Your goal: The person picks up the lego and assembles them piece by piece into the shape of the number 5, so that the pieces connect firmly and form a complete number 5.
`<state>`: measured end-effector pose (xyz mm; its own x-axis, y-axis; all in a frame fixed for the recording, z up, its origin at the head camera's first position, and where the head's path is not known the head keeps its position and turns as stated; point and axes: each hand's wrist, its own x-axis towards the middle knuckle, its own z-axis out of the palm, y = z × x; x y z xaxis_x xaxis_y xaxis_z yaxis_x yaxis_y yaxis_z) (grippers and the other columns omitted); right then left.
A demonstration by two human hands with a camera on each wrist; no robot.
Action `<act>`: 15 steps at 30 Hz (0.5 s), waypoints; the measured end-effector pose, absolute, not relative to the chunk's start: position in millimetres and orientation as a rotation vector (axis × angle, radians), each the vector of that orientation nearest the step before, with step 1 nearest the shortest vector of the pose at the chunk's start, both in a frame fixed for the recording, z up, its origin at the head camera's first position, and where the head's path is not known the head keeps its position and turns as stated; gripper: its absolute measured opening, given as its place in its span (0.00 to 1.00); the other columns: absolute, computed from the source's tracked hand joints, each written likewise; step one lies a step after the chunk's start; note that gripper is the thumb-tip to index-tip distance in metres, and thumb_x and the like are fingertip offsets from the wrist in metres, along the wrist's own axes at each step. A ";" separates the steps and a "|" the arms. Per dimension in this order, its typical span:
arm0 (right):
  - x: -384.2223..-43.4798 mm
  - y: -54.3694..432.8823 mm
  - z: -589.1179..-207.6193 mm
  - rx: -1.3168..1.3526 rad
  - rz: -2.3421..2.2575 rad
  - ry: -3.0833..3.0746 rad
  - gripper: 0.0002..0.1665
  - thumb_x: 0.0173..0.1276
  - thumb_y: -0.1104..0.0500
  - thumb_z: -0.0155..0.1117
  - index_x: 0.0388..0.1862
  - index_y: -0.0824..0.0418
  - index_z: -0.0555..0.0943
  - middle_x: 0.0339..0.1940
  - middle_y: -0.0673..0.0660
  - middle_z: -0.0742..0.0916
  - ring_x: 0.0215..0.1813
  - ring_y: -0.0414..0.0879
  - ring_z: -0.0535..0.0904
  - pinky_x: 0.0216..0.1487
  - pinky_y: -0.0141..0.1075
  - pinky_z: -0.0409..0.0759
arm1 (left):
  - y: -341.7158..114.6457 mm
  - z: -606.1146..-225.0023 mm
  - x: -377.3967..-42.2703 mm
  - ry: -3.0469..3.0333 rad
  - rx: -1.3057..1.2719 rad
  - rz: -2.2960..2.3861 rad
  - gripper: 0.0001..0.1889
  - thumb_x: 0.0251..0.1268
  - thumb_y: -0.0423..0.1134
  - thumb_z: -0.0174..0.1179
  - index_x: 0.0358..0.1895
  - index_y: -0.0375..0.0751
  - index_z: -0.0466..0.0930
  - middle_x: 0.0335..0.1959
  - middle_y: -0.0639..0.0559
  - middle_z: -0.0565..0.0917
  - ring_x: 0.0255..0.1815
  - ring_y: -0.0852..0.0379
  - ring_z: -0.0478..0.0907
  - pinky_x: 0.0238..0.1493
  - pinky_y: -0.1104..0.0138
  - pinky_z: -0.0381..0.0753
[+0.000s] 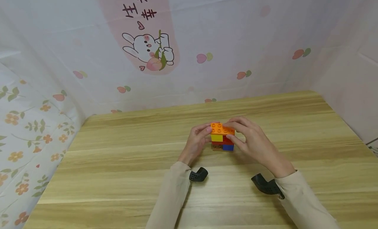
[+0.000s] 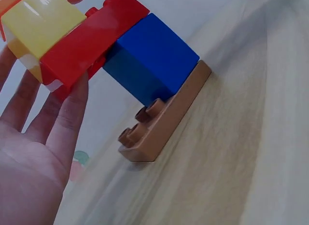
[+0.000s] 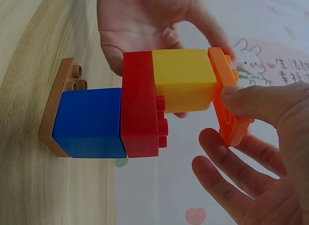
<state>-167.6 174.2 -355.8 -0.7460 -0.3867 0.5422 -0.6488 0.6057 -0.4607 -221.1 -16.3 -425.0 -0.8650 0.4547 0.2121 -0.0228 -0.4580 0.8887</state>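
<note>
A small stack of toy building bricks stands on the table in the head view. At its base lies a brown plate brick (image 2: 176,116), with a blue brick (image 3: 91,123) on one end. Over the blue one sits a long red brick (image 3: 139,104), then a yellow brick (image 3: 186,75), and an orange plate brick (image 1: 218,127) on top. My left hand (image 1: 195,142) holds the stack from the left, its thumb at the orange plate and fingers behind the yellow and red bricks. From the other side my right hand (image 1: 255,142) pinches the orange plate, which looks slightly tilted.
The stack rests on a wood-grain table (image 1: 124,163). A printed cloth (image 1: 189,35) hangs behind the table, and a floral cloth (image 1: 32,140) is at the left. Black wrist mounts (image 1: 198,175) show below both hands.
</note>
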 end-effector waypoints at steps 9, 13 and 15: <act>-167.1 173.8 -355.9 0.824 0.913 -2.442 0.18 0.53 0.69 0.70 0.45 0.66 0.80 0.45 0.58 0.80 0.45 0.51 0.78 0.46 0.45 0.78 | -20.6 -417.7 -220.7 1.624 0.609 2.260 0.23 0.66 0.36 0.49 0.56 0.17 0.68 0.53 0.40 0.77 0.45 0.55 0.78 0.40 0.63 0.80; -167.0 174.0 -356.2 0.818 0.919 -2.443 0.19 0.53 0.70 0.70 0.45 0.66 0.80 0.45 0.58 0.80 0.45 0.51 0.78 0.46 0.45 0.78 | -21.6 -418.9 -222.4 1.624 0.681 2.222 0.24 0.67 0.38 0.48 0.60 0.23 0.67 0.62 0.32 0.67 0.48 0.55 0.77 0.41 0.63 0.79; -167.1 174.1 -356.5 0.813 0.924 -2.445 0.19 0.52 0.70 0.70 0.45 0.66 0.81 0.44 0.58 0.80 0.45 0.52 0.78 0.45 0.46 0.78 | -22.0 -419.3 -223.4 1.613 0.709 2.210 0.25 0.67 0.40 0.49 0.62 0.25 0.65 0.64 0.30 0.64 0.49 0.55 0.76 0.42 0.64 0.79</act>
<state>-167.1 174.1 -356.5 -0.7497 -0.3766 0.5442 -0.6423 0.6119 -0.4615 -223.4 -22.0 -419.3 -0.8279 0.5218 0.2057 0.0368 -0.3153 0.9483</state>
